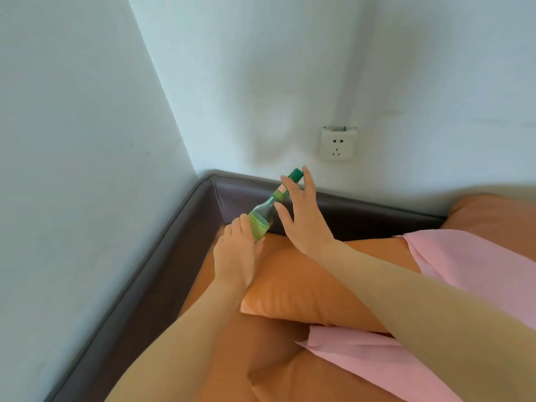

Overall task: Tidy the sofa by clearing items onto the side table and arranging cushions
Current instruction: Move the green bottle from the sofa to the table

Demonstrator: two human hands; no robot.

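A pale wall (72, 140) is filling the left side, meeting another wall at a corner. Below it, the dark brown padded edge of a sofa (139, 285) is running diagonally up into that corner. A person's left hand (235, 253) is reaching in from the lower left, its fingers curling around the base of a green bottle (262, 217) and grasping it. The bottle is tilting up and to the right, just above the sofa's corner, with its green cap (296, 174) pointing toward the wall. The right hand (304, 219) is hovering beside the bottle's neck, fingers spread and released, fingertips nearing the cap. Under both arms an orange cushion (307, 285) is lying on the seat. A white wall socket (338, 143) is sitting above. At the right, a pink cloth (464, 265) is draping over the cushions.
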